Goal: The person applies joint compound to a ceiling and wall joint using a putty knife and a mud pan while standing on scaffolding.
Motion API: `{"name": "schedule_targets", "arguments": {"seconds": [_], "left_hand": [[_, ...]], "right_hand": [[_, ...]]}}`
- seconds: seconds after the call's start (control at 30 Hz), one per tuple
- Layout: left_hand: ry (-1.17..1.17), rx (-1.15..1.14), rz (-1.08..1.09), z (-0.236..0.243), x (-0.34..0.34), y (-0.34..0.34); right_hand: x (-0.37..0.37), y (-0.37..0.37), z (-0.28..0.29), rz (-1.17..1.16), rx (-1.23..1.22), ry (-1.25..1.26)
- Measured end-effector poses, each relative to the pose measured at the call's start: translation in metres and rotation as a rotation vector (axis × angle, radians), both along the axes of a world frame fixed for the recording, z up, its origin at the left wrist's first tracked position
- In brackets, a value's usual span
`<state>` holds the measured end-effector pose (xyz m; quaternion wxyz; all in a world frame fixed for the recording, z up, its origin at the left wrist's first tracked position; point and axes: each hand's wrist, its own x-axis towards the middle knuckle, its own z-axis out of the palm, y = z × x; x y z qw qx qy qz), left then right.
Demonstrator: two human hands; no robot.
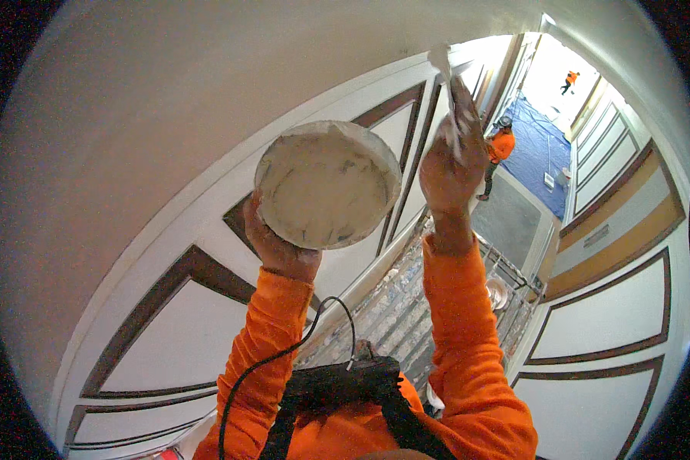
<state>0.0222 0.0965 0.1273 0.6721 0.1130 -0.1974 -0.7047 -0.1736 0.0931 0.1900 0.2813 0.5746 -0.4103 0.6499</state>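
Observation:
My left hand (pixel 284 249) is closed on the lower left rim of a round pan (pixel 328 184). Pale, beige plaster-like material covers its face, with darker streaks. Raised to the right of the pan, my right hand (pixel 452 169) grips a putty knife (pixel 441 61) smeared with whitish material. The knife's blade points up at the edge of the pale curved surface (pixel 322 61) overhead; whether it touches cannot be told. White material also coats the fingers of that hand.
Below me is a slatted, paint-spattered platform (pixel 391 314) with metal rails (pixel 506 264). White panels with dark trim (pixel 188 280) line both sides. One person in orange (pixel 501 146) stands near a blue sheet (pixel 533 146); another (pixel 570 80) is farther off. A black cable (pixel 272 356) crosses my left sleeve.

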Motion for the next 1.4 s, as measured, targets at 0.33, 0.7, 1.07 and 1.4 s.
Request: {"name": "schedule_targets", "arguments": {"seconds": [0.33,0.7,1.07,1.4], "left_hand": [[-0.089,0.011,0.056,-0.008,-0.041,-0.064],[-0.010,0.001,-0.061,0.015,-0.096,-0.081],[-0.058,0.044,-0.148,0.009,-0.099,-0.083],[-0.051,-0.001,-0.014,-0.067,-0.057,-0.021]], "right_hand": [[-0.049,-0.067,-0.024,-0.106,-0.053,0.250],[-0.130,-0.116,-0.001,-0.063,-0.254,0.487],[-0.107,-0.101,-0.010,-0.056,-0.079,0.241],[-0.064,0.025,-0.019,0.139,0.905,0.600]]}}
